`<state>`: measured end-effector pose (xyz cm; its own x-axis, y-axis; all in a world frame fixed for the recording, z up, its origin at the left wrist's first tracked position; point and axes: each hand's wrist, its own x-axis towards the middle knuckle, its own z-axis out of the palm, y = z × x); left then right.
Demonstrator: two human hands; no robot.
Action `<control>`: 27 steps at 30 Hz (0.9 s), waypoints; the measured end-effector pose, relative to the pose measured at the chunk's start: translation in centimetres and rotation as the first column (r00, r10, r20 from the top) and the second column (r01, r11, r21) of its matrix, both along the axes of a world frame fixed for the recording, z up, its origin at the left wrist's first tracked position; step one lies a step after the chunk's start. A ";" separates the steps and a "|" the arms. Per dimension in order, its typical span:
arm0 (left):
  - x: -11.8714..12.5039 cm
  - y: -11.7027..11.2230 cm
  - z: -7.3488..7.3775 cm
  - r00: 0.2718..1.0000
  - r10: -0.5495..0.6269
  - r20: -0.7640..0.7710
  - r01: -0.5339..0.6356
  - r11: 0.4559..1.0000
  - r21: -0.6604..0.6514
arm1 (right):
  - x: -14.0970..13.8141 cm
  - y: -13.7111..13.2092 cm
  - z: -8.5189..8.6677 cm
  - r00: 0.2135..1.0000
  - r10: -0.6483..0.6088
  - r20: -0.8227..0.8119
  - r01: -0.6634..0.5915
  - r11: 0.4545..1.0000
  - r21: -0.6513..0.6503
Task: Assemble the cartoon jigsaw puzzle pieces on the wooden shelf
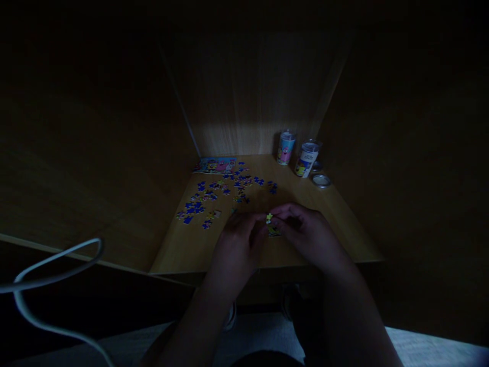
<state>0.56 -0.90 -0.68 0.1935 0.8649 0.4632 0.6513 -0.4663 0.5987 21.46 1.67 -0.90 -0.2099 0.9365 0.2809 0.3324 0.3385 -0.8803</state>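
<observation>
A small yellow puzzle piece (269, 218) is pinched between the fingertips of both my hands, just above the front part of the wooden shelf. My left hand (237, 238) curls in from the left, its index finger and thumb at the piece's edge. From the other side my right hand (305, 229) grips it with thumb and index finger. Just below lies a dark patch of puzzle (274, 232), partly hidden by my fingers; whether its pieces are joined I cannot make out. Loose puzzle pieces (194, 207), many blue side up, are scattered beyond my left hand.
A cartoon picture sheet (216, 165) lies at the back left. Two printed cans (286, 149) (305, 160) stand at the back right, with a round metal lid (321, 181) beside them. Wooden panels enclose the shelf. A white cable (57, 255) loops at lower left.
</observation>
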 end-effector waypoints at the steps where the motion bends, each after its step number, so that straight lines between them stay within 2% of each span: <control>1: 0.0 0.0 0.0 1.000 0.004 -0.002 -0.004 1.000 0.004 | 0.0 0.0 0.0 1.000 0.006 0.003 -0.006 1.000 -0.004; 13: 0.0 0.0 -0.1 1.000 -0.021 0.020 0.021 1.000 0.020 | 0.0 -0.2 0.4 0.999 0.033 0.016 -0.033 0.999 -0.013; 22: -0.1 0.0 0.0 0.999 -0.021 0.028 0.020 1.000 0.013 | 0.1 0.0 0.3 1.000 -0.019 -0.019 0.019 1.000 0.010; 27: -0.1 0.1 -0.2 1.000 -0.012 0.028 0.011 1.000 0.028 | 0.1 0.0 0.2 1.000 0.004 0.008 -0.004 1.000 0.005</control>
<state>0.51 -0.83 -0.85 0.1902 0.8495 0.4921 0.6289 -0.4903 0.6034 21.61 1.62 -0.67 -0.2161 0.9343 0.2836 0.3375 0.3440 -0.8762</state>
